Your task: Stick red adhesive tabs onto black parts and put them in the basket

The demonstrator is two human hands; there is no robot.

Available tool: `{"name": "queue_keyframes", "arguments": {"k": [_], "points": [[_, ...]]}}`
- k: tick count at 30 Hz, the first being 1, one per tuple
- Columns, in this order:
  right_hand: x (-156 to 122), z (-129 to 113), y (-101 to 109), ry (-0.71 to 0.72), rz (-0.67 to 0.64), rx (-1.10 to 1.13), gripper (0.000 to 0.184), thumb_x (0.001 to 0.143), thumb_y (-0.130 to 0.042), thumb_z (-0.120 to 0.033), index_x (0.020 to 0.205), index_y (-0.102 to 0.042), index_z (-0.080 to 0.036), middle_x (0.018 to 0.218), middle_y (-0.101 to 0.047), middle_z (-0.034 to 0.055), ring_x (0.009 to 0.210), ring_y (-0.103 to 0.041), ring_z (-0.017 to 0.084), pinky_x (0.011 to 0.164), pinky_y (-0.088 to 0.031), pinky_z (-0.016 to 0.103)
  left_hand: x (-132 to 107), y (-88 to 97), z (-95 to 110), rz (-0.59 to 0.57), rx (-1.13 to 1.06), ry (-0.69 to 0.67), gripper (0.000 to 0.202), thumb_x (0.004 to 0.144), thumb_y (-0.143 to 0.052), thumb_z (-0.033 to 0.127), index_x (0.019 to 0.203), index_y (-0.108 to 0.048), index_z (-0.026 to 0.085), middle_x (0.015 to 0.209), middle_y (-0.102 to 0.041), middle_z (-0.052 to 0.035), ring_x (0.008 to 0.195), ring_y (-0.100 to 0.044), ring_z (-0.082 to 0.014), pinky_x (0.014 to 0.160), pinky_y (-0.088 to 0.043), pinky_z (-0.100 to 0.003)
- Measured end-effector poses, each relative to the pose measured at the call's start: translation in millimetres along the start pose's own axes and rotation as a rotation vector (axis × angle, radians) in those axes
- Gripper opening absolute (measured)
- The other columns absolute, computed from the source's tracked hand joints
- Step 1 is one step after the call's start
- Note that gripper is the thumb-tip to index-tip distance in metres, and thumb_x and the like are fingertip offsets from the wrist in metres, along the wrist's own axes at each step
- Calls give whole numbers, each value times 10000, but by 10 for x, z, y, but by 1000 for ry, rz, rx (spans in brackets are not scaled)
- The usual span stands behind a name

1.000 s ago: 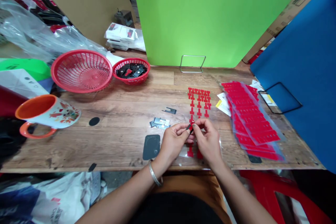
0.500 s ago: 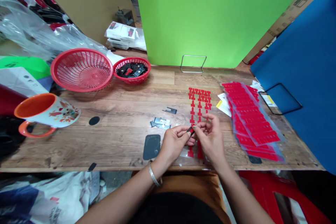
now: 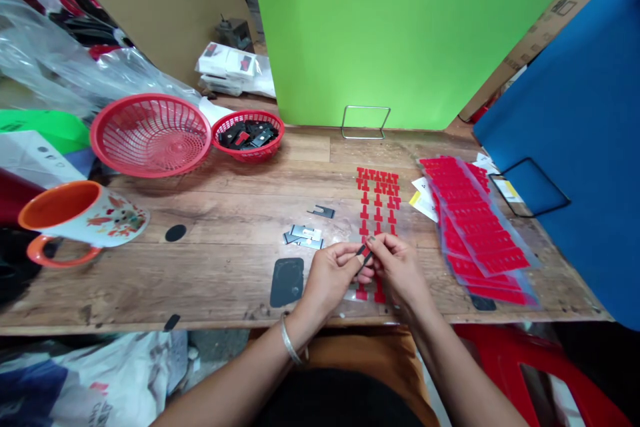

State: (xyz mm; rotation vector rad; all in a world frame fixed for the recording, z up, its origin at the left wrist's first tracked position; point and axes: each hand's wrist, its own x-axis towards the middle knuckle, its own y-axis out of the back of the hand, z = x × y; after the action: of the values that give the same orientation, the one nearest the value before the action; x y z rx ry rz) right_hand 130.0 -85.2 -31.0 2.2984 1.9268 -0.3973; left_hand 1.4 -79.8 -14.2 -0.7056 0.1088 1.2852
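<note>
My left hand (image 3: 330, 277) is closed around a small black plate (image 3: 361, 257) with a red patch on its face, held tilted above the bench. My right hand (image 3: 403, 267) has its thumb and bent fingers pressed at the upper end of that plate. Beneath both hands lies a clear sheet of red T-shaped stickers (image 3: 379, 203), partly covered by them. To the left of my hands several small dark plates (image 3: 306, 236) lie overlapped, and one notched plate (image 3: 323, 211) rests just behind them.
A small red basket (image 3: 250, 155) holds black plates; beside it stands a larger red basket (image 3: 150, 167). An orange-and-white mug (image 3: 117, 217) is at left. More red sticker sheets (image 3: 480, 220) are stacked at right. Green (image 3: 400, 33) and blue (image 3: 575, 127) boards stand behind.
My right hand's raised fingers have curled down, and its thumb and fingertips have shifted along the plate. The red patch on the plate now shows more plainly. The view has shifted slightly.
</note>
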Motion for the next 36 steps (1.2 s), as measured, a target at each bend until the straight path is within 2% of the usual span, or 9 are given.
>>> {"name": "queue_keyframes", "arguments": {"k": [4, 10, 13, 17, 22, 26, 29, 33, 36], "points": [[17, -15, 7, -68, -9, 46, 386, 788, -603, -493, 587, -546, -168, 427, -452, -62, 350, -307, 50, 344, -180, 176, 1, 13, -3, 2, -4, 21, 212, 718, -681, 185, 890, -655, 65, 718, -706, -90, 577, -649, -133, 586, -547, -235], [27, -6, 50, 126, -12, -266, 384, 802, -604, -475, 591, -580, -155, 483, -511, -32, 446, -420, 77, 436, -303, 185, 12, 31, -64, -13, -34, 30, 231, 707, -696, 207, 900, -664, 84, 745, -707, -86, 572, -644, -124, 575, -531, -220], [64, 61, 83, 85, 18, -291, 452, 850, -500, -530, 621, -599, -153, 466, -505, -21, 411, -406, 87, 410, -287, 198, 97, 141, 17, -13, -39, 6, 221, 720, -690, 227, 897, -673, 95, 756, -703, -80, 579, -635, -105, 578, -516, -198], [66, 103, 127, 57, 27, -216, 425, 824, -526, -556, 855, -655, -152, 668, -603, 30, 499, -465, 113, 419, -305, 207, 377, 480, 470, 189, -5, -157, 192, 760, -617, 135, 942, -667, 97, 727, -683, -68, 544, -610, -85, 531, -488, -175], [5, 112, 156, 68, -28, -247, 381, 822, -547, -534, 779, -648, -169, 637, -571, 18, 518, -450, 121, 440, -300, 221, 862, 960, 1333, 473, 47, -427, 245, 743, -576, 1, 967, -637, 78, 788, -648, -54, 585, -599, -58, 626, -514, -187], [-11, 132, 123, 115, -60, -314, 343, 847, -539, -489, 712, -609, -182, 562, -507, -20, 498, -419, 112, 464, -300, 227, 1122, 1191, 1901, 565, 72, -495, 301, 778, -528, -30, 1070, -558, 36, 799, -603, -65, 617, -597, -63, 667, -532, -220], [-13, 100, 66, 165, -78, -355, 297, 844, -557, -452, 733, -609, -182, 597, -517, -22, 539, -447, 123, 510, -340, 237, 1160, 1298, 2151, 603, 118, -508, 347, 787, -551, 8, 1130, -514, 43, 804, -575, -55, 594, -576, -71, 630, -542, -254], [72, 25, -43, 281, -113, -468, 215, 845, -569, -370, 753, -621, -182, 689, -591, 9, 642, -534, 165, 600, -412, 270, 1036, 1340, 2107, 642, 199, -559, 389, 773, -599, 72, 1149, -508, 108, 887, -569, -51, 568, -549, -54, 590, -529, -247], [260, -2, -161, 468, -119, -667, 157, 850, -561, -275, 762, -654, -185, 765, -625, 40, 749, -575, 195, 699, -441, 304, 849, 1259, 1773, 483, 324, -587, 264, 755, -634, 140, 1011, -589, 97, 835, -593, -45, 587, -560, -60, 574, -493, -197]]}}
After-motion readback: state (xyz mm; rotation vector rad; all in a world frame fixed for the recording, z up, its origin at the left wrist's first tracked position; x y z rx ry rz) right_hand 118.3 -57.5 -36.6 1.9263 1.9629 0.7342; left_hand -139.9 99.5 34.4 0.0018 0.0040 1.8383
